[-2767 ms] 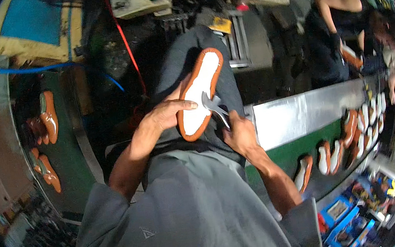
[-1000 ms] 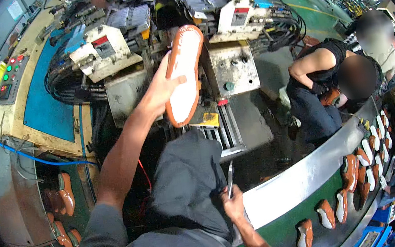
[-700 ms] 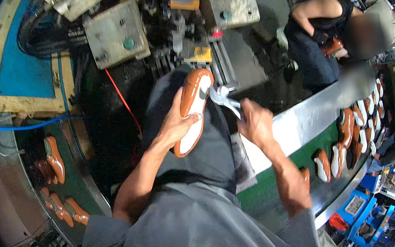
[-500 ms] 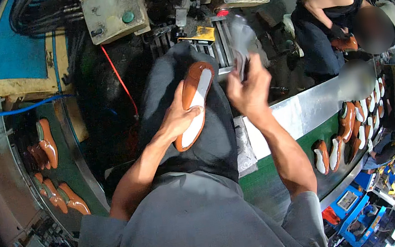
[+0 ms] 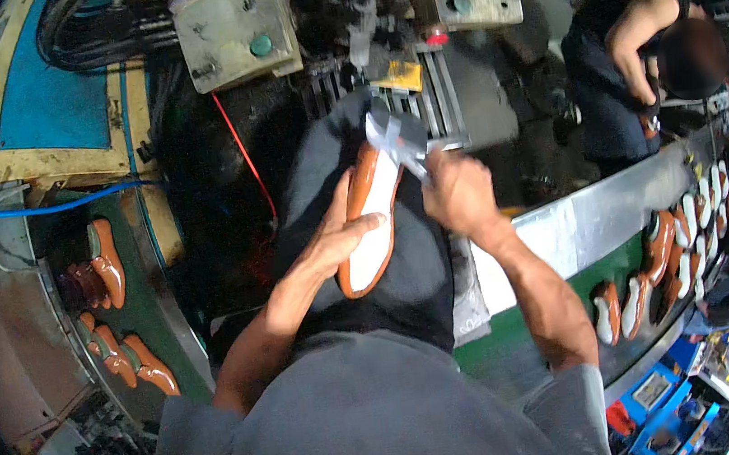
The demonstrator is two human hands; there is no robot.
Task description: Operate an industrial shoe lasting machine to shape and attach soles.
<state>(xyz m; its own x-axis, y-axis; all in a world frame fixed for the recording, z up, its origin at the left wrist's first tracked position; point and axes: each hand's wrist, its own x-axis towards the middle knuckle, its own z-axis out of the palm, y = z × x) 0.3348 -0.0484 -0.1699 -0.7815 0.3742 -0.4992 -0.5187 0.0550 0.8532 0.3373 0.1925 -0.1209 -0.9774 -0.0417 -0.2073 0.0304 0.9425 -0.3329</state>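
A glossy brown shoe [image 5: 375, 253] lies bottom up along my thigh, with its white underside facing me. My left hand [image 5: 334, 242] grips it at the side, with the thumb pressed on the white underside and the other fingers wrapped round the brown upper. In my right hand [image 5: 462, 190] is a hammer-like metal tool [image 5: 400, 143], slightly blurred. Its broad grey head rests on or just over the far end of the shoe and covers that end. The tool's exact kind is unclear.
Brown shoes stand on a green belt [image 5: 154, 290] at left. Several more, many bottom up, sit on the belt at right, behind a metal ledge [image 5: 585, 205]. Ahead is a machine with grey control boxes [image 5: 235, 27]. Another person [image 5: 624, 41] bends over at far right.
The tool in my right hand has come down from its raised place onto or near the shoe's far end. The view has shifted a little. My left hand keeps its hold.
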